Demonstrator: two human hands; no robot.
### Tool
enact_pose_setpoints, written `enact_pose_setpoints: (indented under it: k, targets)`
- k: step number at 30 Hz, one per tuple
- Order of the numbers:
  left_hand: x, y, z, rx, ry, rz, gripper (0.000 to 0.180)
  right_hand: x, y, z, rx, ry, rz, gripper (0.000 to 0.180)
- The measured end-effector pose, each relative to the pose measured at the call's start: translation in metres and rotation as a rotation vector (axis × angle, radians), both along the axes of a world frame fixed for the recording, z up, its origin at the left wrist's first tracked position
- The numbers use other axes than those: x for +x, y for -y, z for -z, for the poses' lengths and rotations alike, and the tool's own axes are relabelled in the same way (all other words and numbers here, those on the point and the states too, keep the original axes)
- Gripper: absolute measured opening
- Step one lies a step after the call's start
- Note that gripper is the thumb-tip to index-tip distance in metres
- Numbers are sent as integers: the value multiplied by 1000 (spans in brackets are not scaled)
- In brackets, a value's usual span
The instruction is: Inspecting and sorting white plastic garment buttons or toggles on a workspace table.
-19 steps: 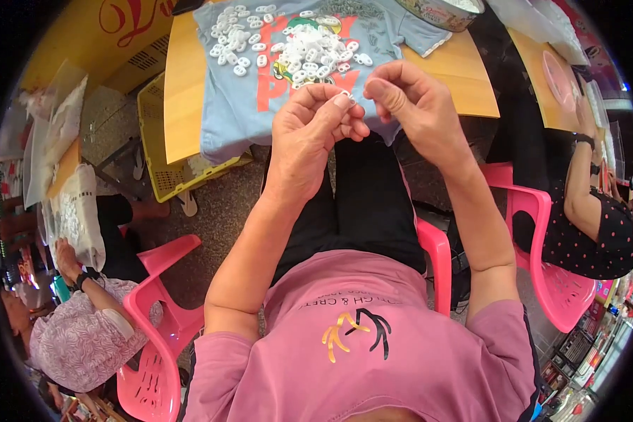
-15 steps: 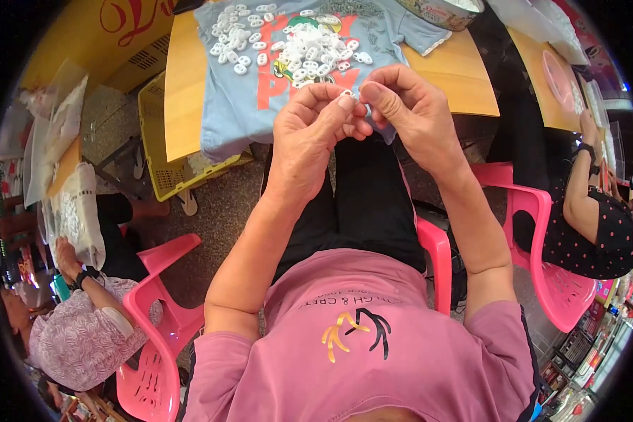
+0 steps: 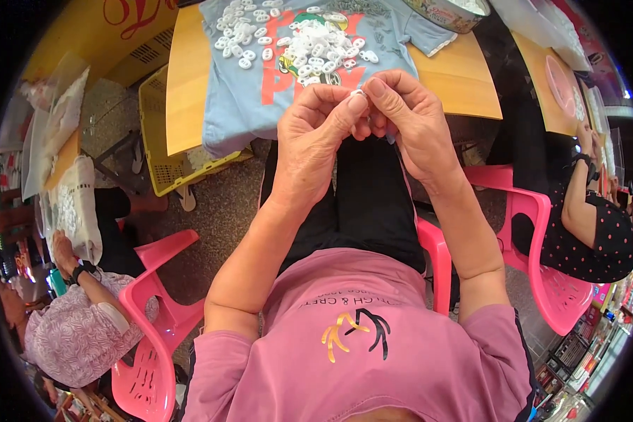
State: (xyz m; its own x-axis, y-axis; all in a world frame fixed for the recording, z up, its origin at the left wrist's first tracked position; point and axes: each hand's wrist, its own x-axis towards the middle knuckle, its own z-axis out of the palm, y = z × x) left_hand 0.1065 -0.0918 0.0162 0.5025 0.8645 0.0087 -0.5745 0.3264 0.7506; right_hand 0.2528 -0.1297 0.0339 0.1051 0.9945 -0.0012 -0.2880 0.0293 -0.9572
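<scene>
Fingertips pinched on small white plastic piece | left hand, right hand pressed together | white pieces heaped (on blue T-shirt).

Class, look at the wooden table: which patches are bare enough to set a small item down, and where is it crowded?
Bare wood shows on the table left of the blue T-shirt, above the yellow basket, and right of the shirt below the metal tin. The shirt's upper half is crowded with small white plastic pieces. Both hands, left hand and right hand, block its near edge.
</scene>
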Motion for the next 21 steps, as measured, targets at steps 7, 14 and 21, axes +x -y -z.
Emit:
enact_pose_setpoints:
  k: [7,14,21]
  targets:
    - [1,1,-3,-23,31,-40,15,-3,-2,3,-22,-147,30,18]
    - [1,1,-4,2,-4,-61,15,-6,-2,3,26,5,84,16]
    - [1,3,-3,40,-39,-90,13,-9,-3,4,47,42,101,15]
